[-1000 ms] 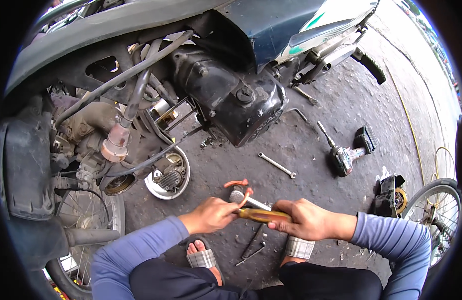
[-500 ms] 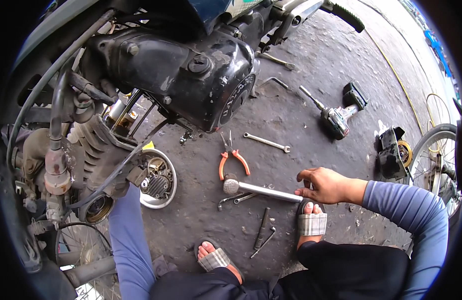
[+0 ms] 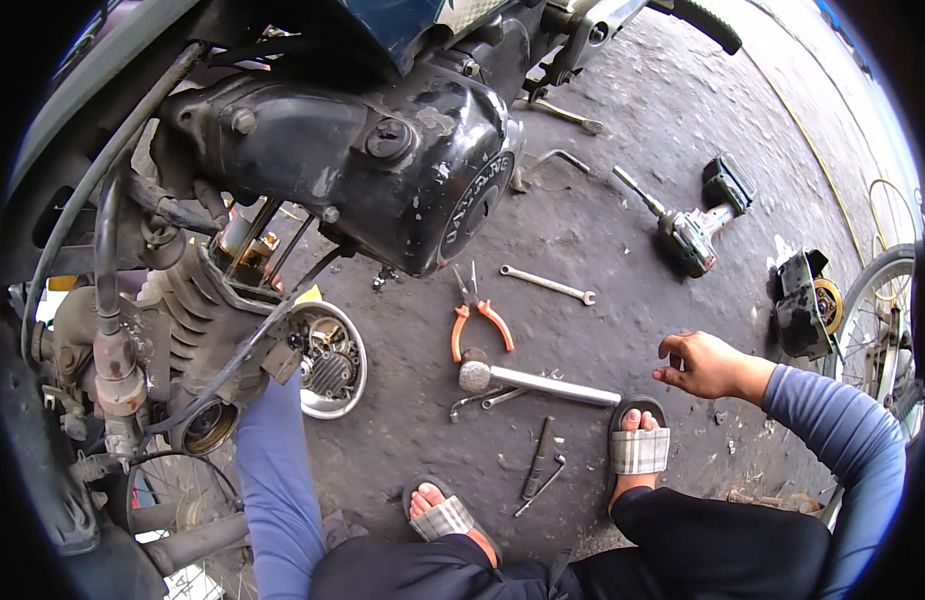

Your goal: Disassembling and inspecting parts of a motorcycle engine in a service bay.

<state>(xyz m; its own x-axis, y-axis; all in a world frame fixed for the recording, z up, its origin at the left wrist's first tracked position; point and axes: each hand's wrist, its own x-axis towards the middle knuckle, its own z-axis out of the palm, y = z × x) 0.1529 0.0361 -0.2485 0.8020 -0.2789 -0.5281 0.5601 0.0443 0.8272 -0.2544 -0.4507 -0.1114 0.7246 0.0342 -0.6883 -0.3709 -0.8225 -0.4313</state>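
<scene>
My right hand [image 3: 718,365] hovers over the ground with loosely bent fingers apart and nothing in them. Nearest to it is the end of a hammer [image 3: 558,386], its metal handle pointing toward my right foot. My left forearm [image 3: 278,465] reaches up beneath the motorcycle's finned cylinder [image 3: 191,322]. Most of my left hand is hidden behind the cylinder; a little skin [image 3: 275,279] shows beside it, so its grip is unclear. Beside that arm stands a round metal bowl [image 3: 360,385] holding engine parts. The black engine cover [image 3: 353,160] is above.
Orange-handled pliers [image 3: 483,320], a combination wrench [image 3: 548,285] and a dark punch-like tool [image 3: 539,458] lie on the ground. Farther right are a cordless impact driver [image 3: 691,240] and a black box-shaped part [image 3: 801,308]. A bicycle wheel [image 3: 878,300] stands at the right edge.
My right hand has moved right, away from the hammer's handle end. My left arm stays under the cylinder. The whole view has shifted slightly.
</scene>
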